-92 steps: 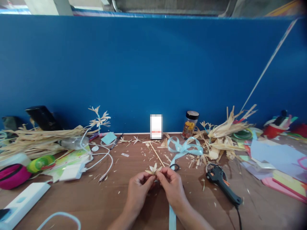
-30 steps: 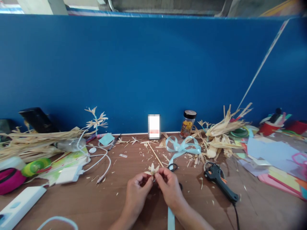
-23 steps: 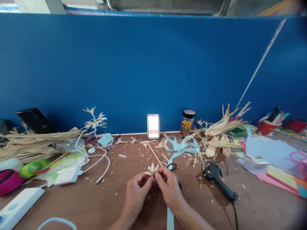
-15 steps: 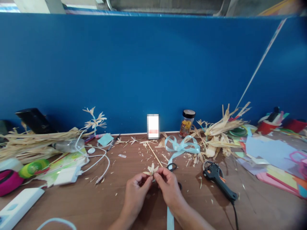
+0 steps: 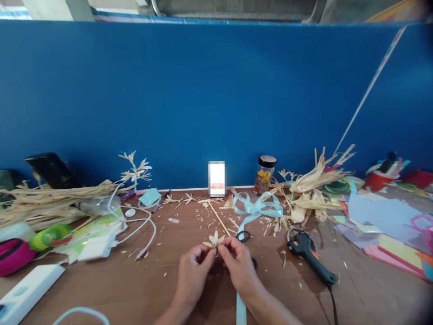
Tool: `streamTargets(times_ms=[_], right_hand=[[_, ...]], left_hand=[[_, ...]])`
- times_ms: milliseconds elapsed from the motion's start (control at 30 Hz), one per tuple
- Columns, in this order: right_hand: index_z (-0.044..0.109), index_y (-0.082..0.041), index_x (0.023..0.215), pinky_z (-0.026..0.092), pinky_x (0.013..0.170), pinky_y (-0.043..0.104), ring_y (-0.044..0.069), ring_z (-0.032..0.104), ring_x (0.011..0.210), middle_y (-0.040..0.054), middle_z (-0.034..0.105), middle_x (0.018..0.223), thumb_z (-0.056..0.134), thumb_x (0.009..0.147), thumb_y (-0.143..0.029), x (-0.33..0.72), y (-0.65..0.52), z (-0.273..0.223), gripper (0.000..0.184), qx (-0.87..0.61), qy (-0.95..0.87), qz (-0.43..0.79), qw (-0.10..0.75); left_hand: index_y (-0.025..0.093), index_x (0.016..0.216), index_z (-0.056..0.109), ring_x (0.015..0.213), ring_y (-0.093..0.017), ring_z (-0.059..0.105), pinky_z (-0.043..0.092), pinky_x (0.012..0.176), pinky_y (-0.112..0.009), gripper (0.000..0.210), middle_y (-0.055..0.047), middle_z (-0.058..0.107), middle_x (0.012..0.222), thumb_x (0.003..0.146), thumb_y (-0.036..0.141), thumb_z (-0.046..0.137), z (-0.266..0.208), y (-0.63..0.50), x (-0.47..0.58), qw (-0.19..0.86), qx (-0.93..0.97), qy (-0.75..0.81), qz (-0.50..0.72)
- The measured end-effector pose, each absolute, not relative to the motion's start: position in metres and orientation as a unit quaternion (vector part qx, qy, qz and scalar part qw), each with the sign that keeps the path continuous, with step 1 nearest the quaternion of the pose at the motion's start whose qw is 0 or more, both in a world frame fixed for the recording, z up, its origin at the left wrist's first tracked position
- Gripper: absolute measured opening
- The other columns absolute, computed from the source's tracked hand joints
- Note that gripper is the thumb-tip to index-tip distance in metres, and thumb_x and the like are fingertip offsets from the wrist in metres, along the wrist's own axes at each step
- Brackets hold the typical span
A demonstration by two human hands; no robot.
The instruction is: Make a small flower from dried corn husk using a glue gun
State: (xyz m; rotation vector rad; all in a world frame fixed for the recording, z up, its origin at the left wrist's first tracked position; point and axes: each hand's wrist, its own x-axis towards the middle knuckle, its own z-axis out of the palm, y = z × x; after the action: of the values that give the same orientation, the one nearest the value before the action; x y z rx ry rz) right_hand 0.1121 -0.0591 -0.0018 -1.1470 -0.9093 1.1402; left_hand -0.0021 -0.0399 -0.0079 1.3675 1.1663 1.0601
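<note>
A small pale flower of dried husk is pinched between the fingertips of my left hand and my right hand, low in the middle of the view. Its petals spread upward above my thumbs, and its base is hidden by my fingers. Black-handled scissors lie partly under my right hand. A light blue ribbon runs beneath my right wrist and reappears as loose loops further back. Just beyond the flower, a thin wooden stick lies on the brown table.
To the right lies a black glue gun with its cord. Behind it sit dried husks and a black-lidded jar. On the left are white cables, a power strip and a husk bundle. A blue partition closes the back.
Both hands keep their pinch on the flower with barely any movement. The whole view has shifted very slightly, so things sit a little further right.
</note>
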Motion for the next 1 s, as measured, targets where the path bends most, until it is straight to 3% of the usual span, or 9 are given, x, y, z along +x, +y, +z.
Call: streamTargets(times_ms=[433,1000], right_hand=[[0.053,-0.017,0.066,0.040,0.050,0.020,0.011,0.049,0.052,-0.0038,0.053,0.056,0.060,0.071,-0.034,0.1124,-0.0593,-0.0040,0.020,-0.495,-0.408,0.483,0.597],[0.056,-0.016,0.070,0.042,0.053,0.023,0.015,0.054,0.057,0.0004,0.059,0.062,0.058,0.071,-0.029,0.1130,-0.0599,-0.0051,0.013,-0.512,-0.368,0.499,0.595]], left_hand=[[0.013,0.059,0.056,0.048,-0.010,0.045,0.037,0.046,-0.018,0.025,0.003,0.051,0.050,0.071,0.035,0.057,-0.0079,-0.0393,-0.0021,0.504,0.569,0.482,0.435],[0.013,0.068,0.063,0.058,-0.015,0.055,0.043,0.054,-0.022,0.027,-0.002,0.062,0.060,0.071,0.039,0.057,-0.0030,-0.0401,0.0039,0.514,0.559,0.503,0.412]])
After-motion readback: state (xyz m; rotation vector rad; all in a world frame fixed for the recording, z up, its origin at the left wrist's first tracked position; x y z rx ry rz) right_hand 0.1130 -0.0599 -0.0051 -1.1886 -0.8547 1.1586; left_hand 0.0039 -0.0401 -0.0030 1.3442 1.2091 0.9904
